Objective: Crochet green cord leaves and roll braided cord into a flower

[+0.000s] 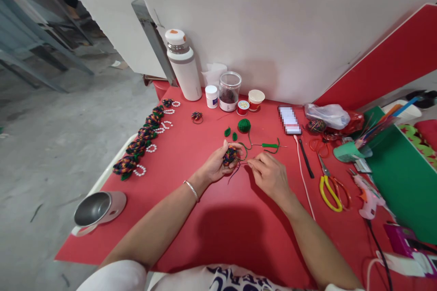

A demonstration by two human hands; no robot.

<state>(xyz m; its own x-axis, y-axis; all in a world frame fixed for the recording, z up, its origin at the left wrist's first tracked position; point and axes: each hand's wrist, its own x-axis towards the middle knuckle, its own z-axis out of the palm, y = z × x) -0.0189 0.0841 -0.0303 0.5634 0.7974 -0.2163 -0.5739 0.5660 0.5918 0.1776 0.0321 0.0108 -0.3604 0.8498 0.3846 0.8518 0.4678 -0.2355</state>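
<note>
My left hand (217, 163) is closed round a small multicoloured crocheted piece (230, 156), with loose dark yarn ends hanging from it. Close by on the right, my right hand (268, 172) pinches something thin between thumb and forefinger; whether it is yarn or a needle I cannot tell. Beyond the hands lie a ball of green yarn (244, 125) and two small green crocheted leaves (234, 137). A crochet hook (269, 145) with a green handle rests on the red table (191, 232), green yarn beside it.
Several multicoloured crocheted pieces (137, 148) with white bead loops line the left edge, near a mug (116, 204). A bottle (186, 70) and clear jar (230, 91) stand at the back. To the right are a phone (290, 119), yellow-handled pliers (329, 193) and a glue gun (368, 198).
</note>
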